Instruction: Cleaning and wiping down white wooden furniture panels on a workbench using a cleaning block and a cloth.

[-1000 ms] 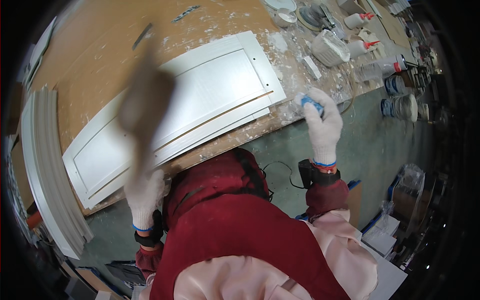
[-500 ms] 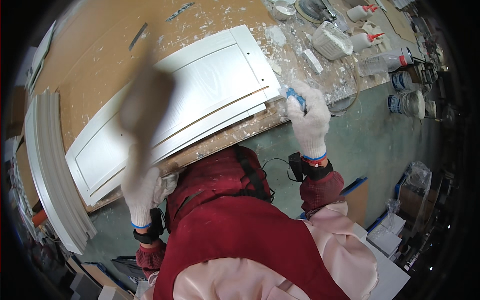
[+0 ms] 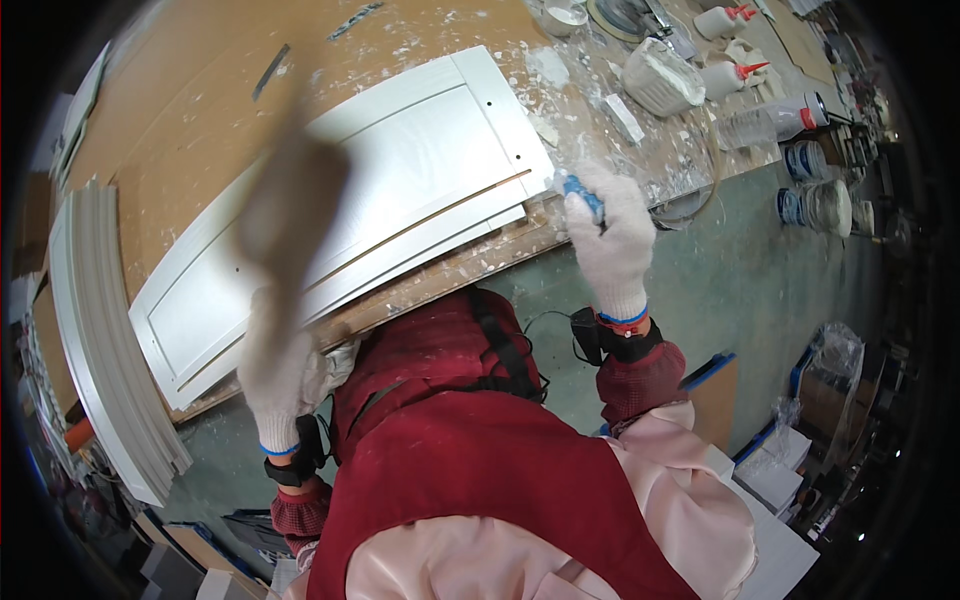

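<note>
A long white panel (image 3: pixel 415 140) with a curved far edge, grooves and small holes lies on the worktable, its front edge close to me. At its right end my gloved right hand (image 3: pixel 615 220) is closed around a small blue object (image 3: pixel 583 197), whose kind I cannot make out. My gloved left hand (image 3: pixel 275 375) is at the panel's near left edge. A crumpled whitish cloth (image 3: pixel 342 365) shows beside that hand. A large blurred brown shape (image 3: pixel 295 205) hides its fingertips and part of the panel.
On the messy, paint-spotted table (image 3: pixel 200 180) are a white tub (image 3: pixel 662 78), red-tipped squeeze bottles (image 3: pixel 728 78), a clear bottle (image 3: pixel 750 128) and a white block (image 3: pixel 624 119). Stacked white mouldings (image 3: pixel 95 330) stand at left. Cans (image 3: pixel 825 208) are at right.
The panel has shifted slightly to the left. My right hand, with the small blue object, has moved a little left too, and my left hand slightly left.
</note>
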`<state>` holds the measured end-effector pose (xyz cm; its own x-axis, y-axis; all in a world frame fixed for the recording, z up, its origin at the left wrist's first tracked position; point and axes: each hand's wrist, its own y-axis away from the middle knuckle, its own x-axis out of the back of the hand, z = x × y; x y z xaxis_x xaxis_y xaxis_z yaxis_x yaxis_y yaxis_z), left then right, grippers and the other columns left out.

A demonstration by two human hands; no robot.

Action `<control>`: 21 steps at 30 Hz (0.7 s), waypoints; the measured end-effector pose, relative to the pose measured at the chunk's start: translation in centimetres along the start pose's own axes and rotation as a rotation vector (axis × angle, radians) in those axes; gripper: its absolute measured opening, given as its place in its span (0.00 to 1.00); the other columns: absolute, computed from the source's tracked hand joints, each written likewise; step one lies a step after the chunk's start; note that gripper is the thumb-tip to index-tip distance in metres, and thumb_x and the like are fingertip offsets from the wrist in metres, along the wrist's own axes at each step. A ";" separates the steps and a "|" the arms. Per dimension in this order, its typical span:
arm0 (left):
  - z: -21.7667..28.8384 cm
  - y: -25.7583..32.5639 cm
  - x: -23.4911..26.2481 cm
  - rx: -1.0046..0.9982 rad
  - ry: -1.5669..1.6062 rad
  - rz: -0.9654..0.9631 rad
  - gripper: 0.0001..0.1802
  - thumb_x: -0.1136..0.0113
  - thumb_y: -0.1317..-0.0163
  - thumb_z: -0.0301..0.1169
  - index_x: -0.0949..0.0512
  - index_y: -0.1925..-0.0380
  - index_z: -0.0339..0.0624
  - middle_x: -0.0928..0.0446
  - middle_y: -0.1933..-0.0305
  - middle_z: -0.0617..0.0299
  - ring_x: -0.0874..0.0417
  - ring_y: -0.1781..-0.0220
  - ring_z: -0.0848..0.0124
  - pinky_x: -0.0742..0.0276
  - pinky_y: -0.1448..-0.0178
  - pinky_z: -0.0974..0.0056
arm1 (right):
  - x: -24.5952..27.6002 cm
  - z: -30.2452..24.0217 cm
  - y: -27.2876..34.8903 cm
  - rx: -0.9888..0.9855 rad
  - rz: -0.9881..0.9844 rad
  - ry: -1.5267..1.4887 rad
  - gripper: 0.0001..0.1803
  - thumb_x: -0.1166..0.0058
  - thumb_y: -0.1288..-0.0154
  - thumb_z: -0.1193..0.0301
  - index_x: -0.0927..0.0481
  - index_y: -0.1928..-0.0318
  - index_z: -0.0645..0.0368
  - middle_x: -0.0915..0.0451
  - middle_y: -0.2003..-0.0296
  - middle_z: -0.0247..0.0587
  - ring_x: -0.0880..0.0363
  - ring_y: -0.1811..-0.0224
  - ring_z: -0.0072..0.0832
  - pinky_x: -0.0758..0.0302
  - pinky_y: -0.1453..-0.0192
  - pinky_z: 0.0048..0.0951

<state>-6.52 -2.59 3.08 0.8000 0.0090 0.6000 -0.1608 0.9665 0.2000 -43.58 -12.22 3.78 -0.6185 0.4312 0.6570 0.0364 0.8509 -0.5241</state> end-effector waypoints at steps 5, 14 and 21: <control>1.3 -0.4 0.1 0.059 -0.001 -0.027 0.29 0.46 0.47 0.16 0.31 0.41 0.26 0.39 0.30 0.42 0.44 0.25 0.56 0.49 0.24 0.56 | 0.7 0.0 -0.2 -0.008 -0.100 0.007 0.18 0.40 0.46 0.78 0.20 0.52 0.61 0.21 0.62 0.48 0.19 0.63 0.39 0.23 0.58 0.31; -0.6 0.0 0.1 -0.065 -0.049 -0.002 0.29 0.44 0.46 0.17 0.30 0.40 0.30 0.38 0.30 0.45 0.43 0.25 0.57 0.49 0.24 0.56 | 1.2 1.8 -0.5 0.153 -0.163 -0.074 0.20 0.41 0.46 0.79 0.20 0.50 0.59 0.20 0.61 0.47 0.19 0.61 0.39 0.23 0.58 0.32; 0.2 0.1 0.2 -0.005 -0.063 0.025 0.28 0.45 0.46 0.17 0.29 0.40 0.31 0.38 0.30 0.46 0.43 0.25 0.58 0.48 0.24 0.57 | 1.7 2.3 -1.5 0.263 -0.227 -0.131 0.22 0.42 0.48 0.82 0.20 0.49 0.58 0.20 0.62 0.46 0.20 0.60 0.40 0.23 0.57 0.32</control>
<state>-6.52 -2.58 3.39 0.7576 0.0174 0.6525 -0.1777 0.9674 0.1805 -46.51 -13.50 4.43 -0.6838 0.1836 0.7062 -0.3058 0.8066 -0.5059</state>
